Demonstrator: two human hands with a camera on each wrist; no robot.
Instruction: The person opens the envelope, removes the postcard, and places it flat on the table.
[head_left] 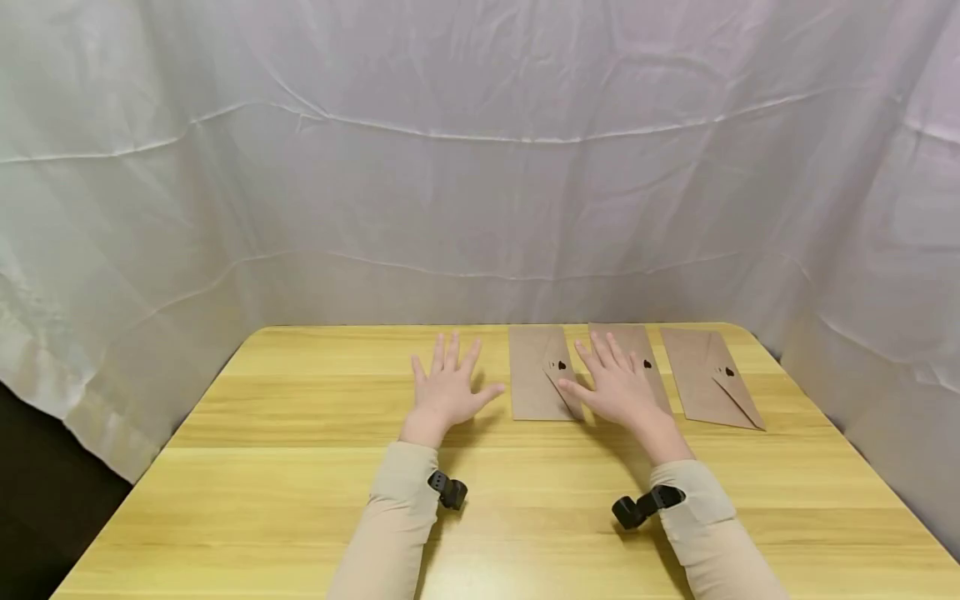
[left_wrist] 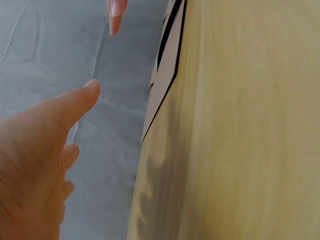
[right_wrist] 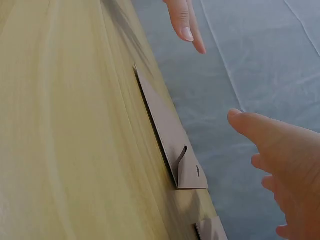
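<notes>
Three flat brown paper envelopes, each with a slanted fold and a dark mark, lie in a row at the table's far right: a left envelope [head_left: 528, 375], a middle envelope [head_left: 633, 336] and a right envelope [head_left: 697, 375]. My left hand [head_left: 447, 390], fingers spread, hovers palm down left of the row, holding nothing. Also spread and holding nothing, my right hand [head_left: 621, 387] is above the middle envelope and hides part of it. The right wrist view shows an envelope [right_wrist: 162, 120] apart from that hand, its folded corner slightly raised.
The envelopes lie on a light wood-grain table [head_left: 262, 492] with rounded far corners. White cloth [head_left: 450, 200] hangs behind it and along both sides. A black wrist camera is strapped over each beige sleeve [head_left: 390, 533].
</notes>
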